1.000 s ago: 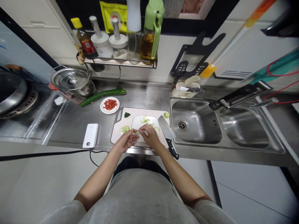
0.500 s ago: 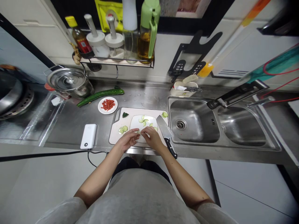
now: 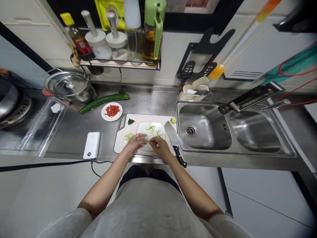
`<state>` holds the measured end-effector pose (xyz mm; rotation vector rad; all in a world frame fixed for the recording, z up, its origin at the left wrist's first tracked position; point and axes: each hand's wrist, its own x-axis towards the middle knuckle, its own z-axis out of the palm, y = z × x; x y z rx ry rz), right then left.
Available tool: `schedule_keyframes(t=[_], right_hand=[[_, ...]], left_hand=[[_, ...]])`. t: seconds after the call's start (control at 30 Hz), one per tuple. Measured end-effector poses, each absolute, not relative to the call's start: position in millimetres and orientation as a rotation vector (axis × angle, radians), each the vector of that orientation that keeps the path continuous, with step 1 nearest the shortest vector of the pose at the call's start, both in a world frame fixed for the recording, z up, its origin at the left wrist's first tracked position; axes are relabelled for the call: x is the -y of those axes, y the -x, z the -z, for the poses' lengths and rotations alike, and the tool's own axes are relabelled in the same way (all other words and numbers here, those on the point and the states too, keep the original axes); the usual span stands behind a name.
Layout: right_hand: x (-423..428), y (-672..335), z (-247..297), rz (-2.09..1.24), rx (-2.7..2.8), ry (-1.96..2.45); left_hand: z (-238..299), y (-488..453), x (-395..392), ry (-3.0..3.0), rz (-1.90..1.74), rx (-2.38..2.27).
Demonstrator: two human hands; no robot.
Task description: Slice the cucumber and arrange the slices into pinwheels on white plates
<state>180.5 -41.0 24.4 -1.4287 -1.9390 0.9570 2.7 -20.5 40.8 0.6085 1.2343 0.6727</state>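
The left hand and right hand both pinch a cucumber slice, over the near part of the plate. It should be light, slippery and easily torn, best held by its edge; a knife lies right.

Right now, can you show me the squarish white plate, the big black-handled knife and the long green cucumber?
Squarish white plate (image 3: 142, 128), head view, bare upper-left surface.
Big black-handled knife (image 3: 174, 136), head view, on the metal blade.
Long green cucumber (image 3: 105, 99), head view, middle of its skin.
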Motion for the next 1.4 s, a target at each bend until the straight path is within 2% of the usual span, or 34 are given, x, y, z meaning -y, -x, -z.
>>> schedule_keyframes(t=[0.6, 1.0, 1.4], right_hand=[[33.7, -188.0, -13.8, -1.323, 1.97, 1.582], [30.7, -184.0, -14.7, -1.444, 2.019, 1.667], [26.9, -174.7, -15.8, -1.105, 2.376, 1.964]], left_hand=[[-17.5, -1.6, 13.7, -1.006, -0.593, -1.202], [-6.6, 1.9, 10.4, -1.071, -0.441, -1.197], [-6.7, -11.3, 3.1, -1.6, -0.152, -1.482]])
